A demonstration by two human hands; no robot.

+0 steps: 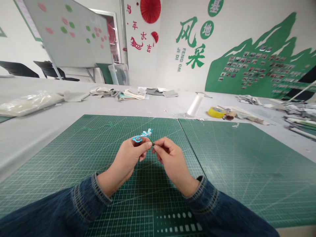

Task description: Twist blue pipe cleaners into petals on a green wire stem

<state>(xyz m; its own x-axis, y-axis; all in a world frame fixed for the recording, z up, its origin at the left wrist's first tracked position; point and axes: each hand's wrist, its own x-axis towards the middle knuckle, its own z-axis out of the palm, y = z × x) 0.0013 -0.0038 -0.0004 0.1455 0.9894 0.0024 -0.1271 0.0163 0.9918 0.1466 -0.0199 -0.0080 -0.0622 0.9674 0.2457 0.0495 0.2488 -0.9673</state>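
A small blue and white ornament [146,133] with a curled blue piece [137,139] shows above my left hand [130,153]. That hand is closed, its thumb and fingertips pinching the ornament's thin green stem [151,141]. My right hand [171,158] is closed too, with thumb and forefinger pinched on the lower end of the green stem. The fingertips of both hands nearly meet above the green cutting mat [138,204]. The other fingers are curled in and partly hidden.
A second cutting mat [247,164] lies on the right. Beyond the mats are a white roll [195,104], yellow tape [216,112], folded cloths [134,93] and a plastic-wrapped bundle [29,102]. Green thread bits [110,125] lie on the left mat.
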